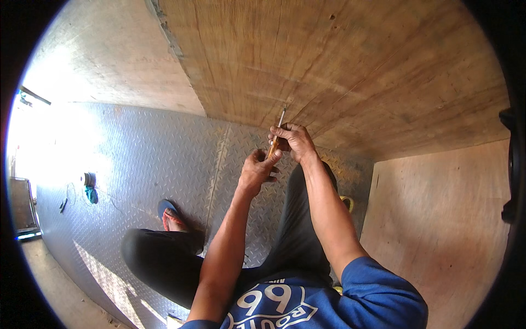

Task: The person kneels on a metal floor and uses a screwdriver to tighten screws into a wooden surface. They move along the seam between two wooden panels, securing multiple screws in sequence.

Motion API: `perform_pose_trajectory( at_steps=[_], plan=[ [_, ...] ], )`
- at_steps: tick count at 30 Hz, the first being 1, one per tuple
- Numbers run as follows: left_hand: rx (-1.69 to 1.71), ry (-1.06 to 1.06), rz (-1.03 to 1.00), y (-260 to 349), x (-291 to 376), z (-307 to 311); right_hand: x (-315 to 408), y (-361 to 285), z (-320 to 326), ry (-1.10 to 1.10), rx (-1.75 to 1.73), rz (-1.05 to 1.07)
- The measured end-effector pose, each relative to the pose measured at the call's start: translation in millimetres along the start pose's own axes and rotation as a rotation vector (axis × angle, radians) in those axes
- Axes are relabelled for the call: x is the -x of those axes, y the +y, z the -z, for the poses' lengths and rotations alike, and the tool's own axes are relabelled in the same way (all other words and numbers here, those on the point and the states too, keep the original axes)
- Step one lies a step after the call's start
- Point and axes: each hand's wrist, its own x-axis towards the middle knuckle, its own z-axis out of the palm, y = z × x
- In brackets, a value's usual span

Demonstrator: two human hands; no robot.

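Observation:
A screwdriver point(273, 147) with an amber handle is held in both hands, pointing up and away from me. My left hand point(257, 169) grips the lower end of the handle, thumb along it. Around the top of the handle, where the shaft begins, are the bent fingers of my right hand point(296, 140). The pale shaft point(281, 118) runs to a tip close to the plywood wall panel point(328, 66); whether it touches a fastener there is too small to tell. A little pale mark shows on the wood just beyond the tip.
Steel tread-plate floor point(164, 148) lies beneath me. On it at left are a spool point(85, 178), a teal bundle point(91, 195) and a dark hand tool point(63, 205) beside thin wire. Another plywood panel point(431, 214) stands at right. A yellow ring-shaped object point(347, 203) sits beside my leg.

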Motion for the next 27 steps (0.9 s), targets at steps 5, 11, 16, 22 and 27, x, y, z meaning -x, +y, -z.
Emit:
perform_pose_trajectory(
  at_steps=[5, 11, 16, 22, 27],
  plan=[
    [0.116, 0.003, 0.01, -1, -3, 0, 6, -5, 4, -0.262, -0.323, -0.035],
    [0.426, -0.175, 0.142, 13, 3, 2, -2, -1, 8, 0.019, 0.044, 0.002],
    [-0.134, 0.019, -0.062, 14, 6, -4, -6, 7, 5, 0.012, 0.084, -0.007],
    [0.416, -0.152, 0.161, 6, 2, 0, 0, -1, 14, -0.194, -0.158, 0.001],
    [0.07, 0.005, -0.036, 6, 3, -9, -6, 0, 17, 0.05, 0.064, 0.062]
  ],
)
